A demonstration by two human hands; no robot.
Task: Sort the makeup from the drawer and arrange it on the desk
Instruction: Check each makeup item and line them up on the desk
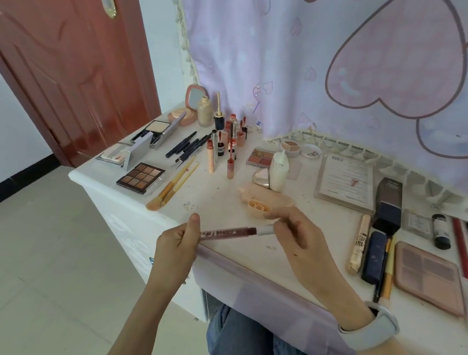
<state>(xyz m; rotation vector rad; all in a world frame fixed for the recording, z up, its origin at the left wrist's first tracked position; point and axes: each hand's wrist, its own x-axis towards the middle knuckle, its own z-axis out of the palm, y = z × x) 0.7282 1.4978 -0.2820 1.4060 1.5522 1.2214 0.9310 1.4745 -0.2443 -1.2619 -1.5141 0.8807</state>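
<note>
- my left hand [176,244] and right hand [293,234] each pinch an end of the lip gloss tube [229,232].
- a loose grip could drop it off the desk [224,202] edge.

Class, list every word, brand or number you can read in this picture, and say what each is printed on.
"EYES", among smaller blurred words: on the beige tube lying on the desk.
"pidi", seen upside down, uncertain: on the round white lid.
Held lip gloss tube: lettering too blurred.
Printed sheet: too small.

Bare forearms; pale grey wristband [370,327] on right wrist; blue jeans [242,350].
</note>
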